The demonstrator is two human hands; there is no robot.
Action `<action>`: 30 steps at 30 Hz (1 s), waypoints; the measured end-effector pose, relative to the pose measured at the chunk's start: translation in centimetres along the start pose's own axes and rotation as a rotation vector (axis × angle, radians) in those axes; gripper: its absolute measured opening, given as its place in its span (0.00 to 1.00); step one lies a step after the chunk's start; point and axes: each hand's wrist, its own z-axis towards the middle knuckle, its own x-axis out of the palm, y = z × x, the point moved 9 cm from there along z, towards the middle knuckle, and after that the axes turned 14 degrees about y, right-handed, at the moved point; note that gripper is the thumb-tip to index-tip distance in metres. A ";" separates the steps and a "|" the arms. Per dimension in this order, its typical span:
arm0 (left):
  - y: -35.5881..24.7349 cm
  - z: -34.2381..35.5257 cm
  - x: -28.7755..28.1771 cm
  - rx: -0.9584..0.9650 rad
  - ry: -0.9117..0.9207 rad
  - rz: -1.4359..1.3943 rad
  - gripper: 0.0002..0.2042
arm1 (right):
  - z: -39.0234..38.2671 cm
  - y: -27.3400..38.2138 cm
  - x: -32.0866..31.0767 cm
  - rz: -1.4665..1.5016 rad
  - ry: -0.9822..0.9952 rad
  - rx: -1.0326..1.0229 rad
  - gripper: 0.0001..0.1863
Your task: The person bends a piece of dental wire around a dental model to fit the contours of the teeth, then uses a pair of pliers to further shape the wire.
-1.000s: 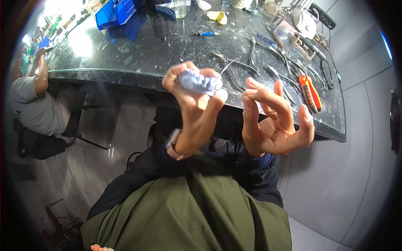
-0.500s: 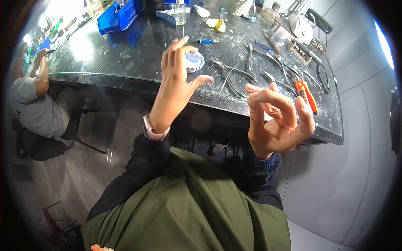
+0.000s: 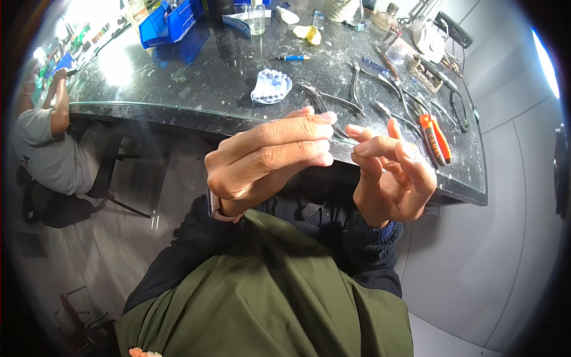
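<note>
Just beyond the table's front edge, my left hand (image 3: pixel 270 156) is closed, its fingers pressed together and pointing right; its thumb is hidden, and so is whatever it may hold. My right hand (image 3: pixel 395 178) faces it a short gap away, thumb and index finger pinched on what looks like a thin wire (image 3: pixel 345 143), faint in the gap between the hands. Beyond my left hand a pale blue-white dental cast (image 3: pixel 271 87) lies on the black table. Pliers (image 3: pixel 333 101) rest just past the fingertips, and orange-handled pliers (image 3: pixel 435 140) lie beyond my right hand.
More metal pliers (image 3: pixel 395 89) spread over the right of the dark table (image 3: pixel 202 89). A blue pencil-like tool (image 3: pixel 292 58), a yellow piece (image 3: pixel 307 34), a clear bottle (image 3: pixel 256 18) and a blue bin (image 3: pixel 168 27) stand farther back. Another person (image 3: pixel 53 143) sits at the left.
My left hand has come down and right from in front of the dental cast, its spread fingers closing together near my right hand. The cast now shows fully. My right hand keeps its pinch.
</note>
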 end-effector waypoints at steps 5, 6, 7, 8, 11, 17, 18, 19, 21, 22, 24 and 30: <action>1.2 -1.4 0.8 -0.049 -0.104 -0.173 0.08 | 0.9 1.1 0.3 -0.212 0.110 -0.062 0.23; 1.3 -1.6 0.9 -0.045 -0.116 -0.196 0.07 | 0.9 0.7 0.3 -0.214 0.145 -0.048 0.24; 1.3 -1.8 0.9 -0.042 -0.128 -0.219 0.06 | 1.0 0.4 0.2 -0.214 0.147 -0.046 0.24; 1.2 -1.8 0.9 -0.044 -0.128 -0.220 0.06 | 1.2 0.5 0.3 -0.203 0.159 -0.090 0.24; 1.0 -1.6 1.2 -0.110 -0.120 -0.231 0.06 | 1.5 1.0 0.4 -0.175 0.189 -0.149 0.21; 1.2 -1.8 1.4 -0.141 -0.062 -0.201 0.07 | 2.1 1.1 0.9 -0.117 0.205 -0.168 0.13; 0.9 -1.9 1.0 -0.083 -0.111 -0.155 0.05 | 2.1 1.1 0.8 -0.129 0.172 -0.169 0.11; 0.6 -2.1 0.6 -0.024 -0.161 -0.109 0.04 | 2.1 1.1 0.6 -0.141 0.138 -0.169 0.09; 0.5 -2.4 0.5 0.014 -0.188 -0.064 0.05 | 2.4 1.1 0.5 -0.216 0.143 -0.161 0.09; 0.3 -2.5 0.3 0.051 -0.214 -0.021 0.07 | 2.5 1.1 0.6 -0.291 0.147 -0.150 0.09; 0.6 -2.9 0.3 0.098 -0.188 -0.014 0.10 | 2.4 0.9 0.6 -0.307 0.116 -0.145 0.09; 5.8 -2.9 -2.2 -0.274 -0.187 0.383 0.39 | 1.0 1.1 -0.3 -0.494 -0.031 -0.104 0.08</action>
